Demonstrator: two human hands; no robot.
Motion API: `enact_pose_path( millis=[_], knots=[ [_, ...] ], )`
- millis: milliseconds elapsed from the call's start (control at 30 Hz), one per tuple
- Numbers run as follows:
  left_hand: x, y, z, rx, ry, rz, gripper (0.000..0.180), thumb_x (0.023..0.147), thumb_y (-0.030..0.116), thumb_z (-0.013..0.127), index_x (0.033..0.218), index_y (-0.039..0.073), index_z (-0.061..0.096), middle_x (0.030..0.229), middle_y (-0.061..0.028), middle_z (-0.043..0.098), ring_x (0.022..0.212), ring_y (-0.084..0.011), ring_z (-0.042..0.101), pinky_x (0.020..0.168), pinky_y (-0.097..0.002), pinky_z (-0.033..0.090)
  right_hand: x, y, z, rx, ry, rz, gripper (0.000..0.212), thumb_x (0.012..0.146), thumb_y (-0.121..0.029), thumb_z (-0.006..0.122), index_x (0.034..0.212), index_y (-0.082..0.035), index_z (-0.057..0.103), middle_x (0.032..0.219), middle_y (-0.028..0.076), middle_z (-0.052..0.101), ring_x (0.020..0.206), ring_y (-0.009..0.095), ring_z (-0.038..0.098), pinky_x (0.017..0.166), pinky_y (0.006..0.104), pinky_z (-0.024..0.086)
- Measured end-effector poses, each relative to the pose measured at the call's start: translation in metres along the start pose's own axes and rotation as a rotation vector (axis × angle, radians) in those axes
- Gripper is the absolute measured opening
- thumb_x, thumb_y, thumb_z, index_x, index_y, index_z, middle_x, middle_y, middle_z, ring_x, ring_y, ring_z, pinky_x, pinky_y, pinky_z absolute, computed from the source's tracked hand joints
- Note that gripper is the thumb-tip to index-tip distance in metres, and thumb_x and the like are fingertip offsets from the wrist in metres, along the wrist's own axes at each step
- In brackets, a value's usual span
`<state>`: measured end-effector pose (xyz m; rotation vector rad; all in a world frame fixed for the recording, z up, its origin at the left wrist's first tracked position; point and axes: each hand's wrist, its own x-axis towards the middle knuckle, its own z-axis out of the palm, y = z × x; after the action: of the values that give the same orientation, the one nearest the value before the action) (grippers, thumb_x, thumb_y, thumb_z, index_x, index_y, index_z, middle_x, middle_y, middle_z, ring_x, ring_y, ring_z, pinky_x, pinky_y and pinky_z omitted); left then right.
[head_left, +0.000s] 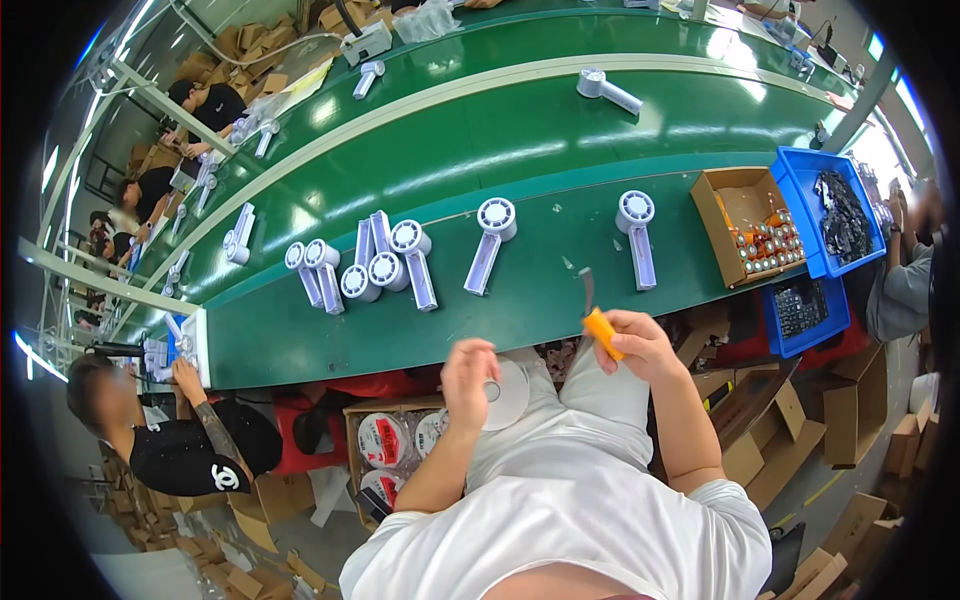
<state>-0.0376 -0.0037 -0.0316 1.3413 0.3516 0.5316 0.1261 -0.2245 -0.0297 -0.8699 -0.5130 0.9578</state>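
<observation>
Green bench [560,265] ran across the workplace, with a belt [480,150] of the same colour beyond it. At the left, a person [185,440] in a black top sat by the bench end; at the right, another person [905,285] in grey stood or sat near the trays.

The right hand [640,345] was raised over the bench's near edge, its thumb and fingers closed around an orange cell [603,332]. A dark strip [587,290] stuck up from the cell's upper end. The left hand [468,380] was half curled, well apart from the cell, at the left edge of a white roll [508,396] over the lap; whether it gripped the roll could not be told.

On the bench lay 7 pale fans: 2 at the left, 3 in a cluster, then 1 apart [490,245] and 1 beyond the cell [637,240]. Farther right stood a carton [718,225] of orange cells, beside a blue tray [797,200] of black parts. A 2nd blue tray [797,345] sat lower. More rolls [384,440] filled a box left of the lap.
</observation>
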Motion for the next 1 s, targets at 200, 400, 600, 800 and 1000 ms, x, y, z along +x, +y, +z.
enact_pose_path(
  millis=[200,400,600,800,1000],
  knots=[
    [-0.063,-0.064,-0.027,1.442,-0.415,0.081,0.068,0.077,0.04,0.077,0.129,0.005,0.052,0.1,-0.0207,0.062,0.093,-0.032,0.062,0.079,-0.0448,0.047,0.005,-0.014,0.018,-0.076,0.085,-0.13,0.058,0.084,-0.006,0.068,0.135,0.003,0.043,0.087,0.02,0.067,0.073,0.025,0.069,0.065,0.0331,0.055],
    [-0.05,-0.053,-0.026,1.459,-0.56,-0.096,0.08,0.074,0.037,0.077,0.141,0.007,0.044,0.111,-0.0206,0.063,0.099,-0.0358,0.062,0.087,-0.0464,0.046,0.013,-0.021,0.041,-0.129,0.038,-0.085,0.071,0.082,-0.003,0.068,0.143,0.0,0.031,0.097,0.023,0.066,0.078,0.025,0.07,0.064,0.0293,0.055],
    [-0.031,0.036,-0.002,0.597,-0.544,-0.138,0.096,0.07,0.019,0.075,0.15,0.002,0.025,0.12,-0.0222,0.057,0.101,-0.0343,0.06,0.09,-0.0407,0.046,0.015,-0.026,0.068,-0.095,0.232,-0.484,0.04,0.076,0.003,0.053,0.115,0.0,0.045,0.075,0.008,0.052,0.06,0.013,0.045,0.053,0.0251,0.036],
    [-0.019,0.034,0.013,0.369,-0.314,0.258,0.103,0.067,0.015,0.065,0.15,-0.011,0.01,0.124,-0.0248,0.052,0.105,-0.0315,0.055,0.093,-0.0391,0.04,0.011,-0.027,0.098,-0.245,0.339,-0.413,0.036,0.087,-0.016,0.064,0.113,0.005,0.051,0.072,0.0,0.048,0.06,0.007,0.041,0.053,0.0222,0.033],
    [-0.016,0.045,0.028,0.897,-0.336,0.681,0.107,0.056,0.016,0.064,0.147,-0.015,0.016,0.126,-0.0253,0.051,0.108,-0.0334,0.051,0.088,-0.0408,0.026,0.006,-0.043,0.109,-0.54,0.3,-0.149,0.029,0.088,-0.021,0.074,0.1,0.002,0.062,0.066,-0.003,0.055,0.058,0.004,0.05,0.052,0.0214,0.039]
  ],
)
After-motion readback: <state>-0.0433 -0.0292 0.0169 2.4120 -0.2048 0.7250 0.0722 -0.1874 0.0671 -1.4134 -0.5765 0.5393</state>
